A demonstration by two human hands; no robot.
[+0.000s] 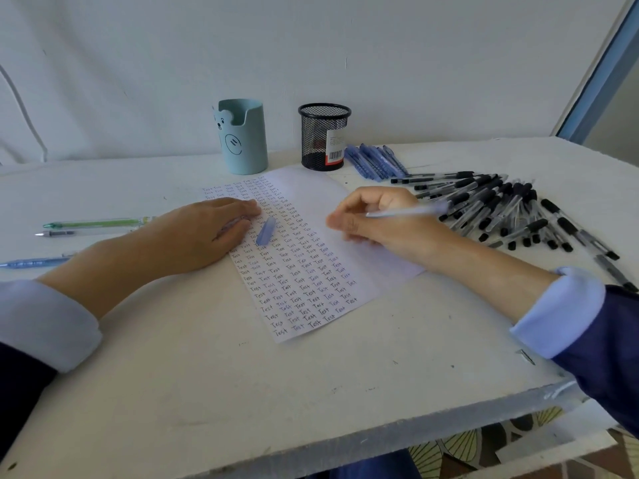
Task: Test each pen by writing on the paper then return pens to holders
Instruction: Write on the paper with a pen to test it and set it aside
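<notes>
**Surface** (207, 375): white, scuffed and speckled, its near edge chipped. It stands against a plain white wall (311, 46). A pale blue frame (605, 63) slants up past the far right corner, and patterned flooring (466, 444) shows below the near edge.

**Paper** (311, 271): one sheet lying between the two hands and partly under them. Its left half is filled with rows of the handwritten word "Test".

**Left hand** (207, 233): palm down, fingers straight, pressing on the paper's left edge.

**Right hand** (377, 219): fingers curled round a pale blue pen (408, 211), with the wrist resting on the paper's right half. The tip is hidden behind the fingers.

**Pen cap** (265, 231): blue, loose on the paper just beside the left fingertips.

**Holders**:
- A teal cup with a bear face (243, 140) stands upright beyond the left hand.
- A black mesh cup with a barcode label (323, 136) stands upright beyond the gap between the hands.

**Pens, right-hand side**:
- A bundle of blue pens (375, 162) lies beyond the right hand, beside the mesh cup.
- A large heap of black-capped pens (511, 209) is spread just outside the right hand.

**Pens, left-hand side** (outside the left forearm, each apart from the others):
- A green pen (93, 223).
- A clear pen (58, 233).
- A blue pen (34, 262).

**Sleeves**: dark blue with light cuffs, on both forearms.
</notes>
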